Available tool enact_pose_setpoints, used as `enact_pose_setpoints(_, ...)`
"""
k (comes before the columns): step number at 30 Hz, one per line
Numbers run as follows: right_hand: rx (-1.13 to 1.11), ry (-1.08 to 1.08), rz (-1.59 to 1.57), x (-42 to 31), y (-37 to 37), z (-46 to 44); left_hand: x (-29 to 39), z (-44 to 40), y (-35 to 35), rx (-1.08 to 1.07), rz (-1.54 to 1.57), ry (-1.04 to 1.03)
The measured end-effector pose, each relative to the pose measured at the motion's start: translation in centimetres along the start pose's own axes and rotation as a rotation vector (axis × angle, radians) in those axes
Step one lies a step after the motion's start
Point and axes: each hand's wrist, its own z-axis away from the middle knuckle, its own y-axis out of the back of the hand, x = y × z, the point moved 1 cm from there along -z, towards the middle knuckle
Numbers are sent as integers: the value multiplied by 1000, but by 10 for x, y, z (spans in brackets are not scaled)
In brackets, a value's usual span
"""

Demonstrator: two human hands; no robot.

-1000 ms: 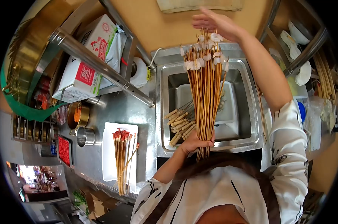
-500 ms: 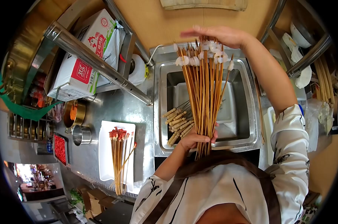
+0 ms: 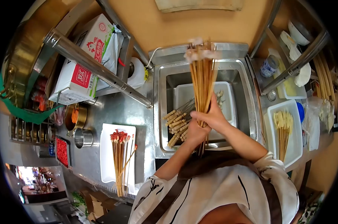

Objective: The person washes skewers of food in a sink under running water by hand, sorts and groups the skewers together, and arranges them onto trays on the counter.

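Observation:
A thick bundle of wooden skewers point(image 3: 202, 80) stands upright over the sink, its upper tips carrying pale, whitish pieces of food that are blurred. Low on the bundle, my left hand point(image 3: 197, 131) is wrapped round the sticks. Just above it my right hand point(image 3: 210, 115) also grips them, its fingers partly hidden behind the sticks. Below lies the steel sink point(image 3: 247, 112), holding a white tray point(image 3: 228, 89) and several wooden-handled metal skewers point(image 3: 176, 121), with their handles toward the left.
On the left counter, a white tray point(image 3: 106, 164) bears skewers with red pieces point(image 3: 120, 149), beside a steel cup point(image 3: 83, 138) and a tray of red food point(image 3: 61, 151). At right, a white bin point(image 3: 294, 149) holds skewers with yellowish tips point(image 3: 283, 125). Metal shelf posts point(image 3: 98, 67) flank the sink.
My right hand has come down from above the skewer tips to grip the bundle beside my left hand. The bundle looks gathered tighter, and the bin at right is now uncovered.

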Motion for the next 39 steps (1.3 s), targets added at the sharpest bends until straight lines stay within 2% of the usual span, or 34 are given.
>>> enact_pose_setpoints(1,10,-4,0,8,-3,-1,12,4,-8,129,-183,4)
enact_pose_setpoints(2,15,-202,-197,17,-4,-4,22,8,-12,258,-367,3)
enact_pose_setpoints(3,18,-394,-396,20,-3,-8,26,8,-14,263,-439,36)
enact_pose_setpoints(4,25,-388,-398,19,0,-10,30,9,-15,257,-443,31)
enact_pose_setpoints(6,35,-424,-633,17,9,-10,37,12,-13,130,-281,-121)
enact_pose_setpoints(7,-10,-426,-655,23,15,-10,31,7,-7,126,-280,-123)
enact_pose_setpoints(9,-57,-385,-662,26,18,-8,17,-7,3,-303,270,45)
enact_pose_setpoints(10,-107,-346,-670,25,19,-7,15,-6,2,-302,271,43)
enact_pose_setpoints(12,-130,-312,-644,19,23,-6,14,-1,0,-415,511,282)
enact_pose_setpoints(14,-253,-285,-602,9,30,-1,16,5,-7,-412,460,206)
enact_pose_setpoints(15,-341,-147,-454,25,42,-5,13,8,-9,-388,481,176)
enact_pose_setpoints(16,-116,-124,-419,25,52,-10,11,8,-10,-365,501,145)
enact_pose_setpoints(19,376,48,-189,0,99,-46,8,9,-14,-327,417,121)
enact_pose_setpoints(22,336,368,140,-34,131,-87,8,10,-20,-301,371,139)
enact_pose_setpoints(25,241,350,306,-41,135,-115,14,11,-23,-300,234,112)
enact_pose_setpoints(28,280,432,435,-30,137,-121,20,14,-26,-259,225,111)
enact_pose_setpoints(32,339,390,316,-21,139,-119,9,14,-25,-240,262,137)
enact_pose_setpoints(38,188,363,208,-21,143,-112,13,14,-28,-253,297,83)
enact_pose_setpoints(39,112,272,140,-20,143,-109,14,14,-28,-243,280,76)
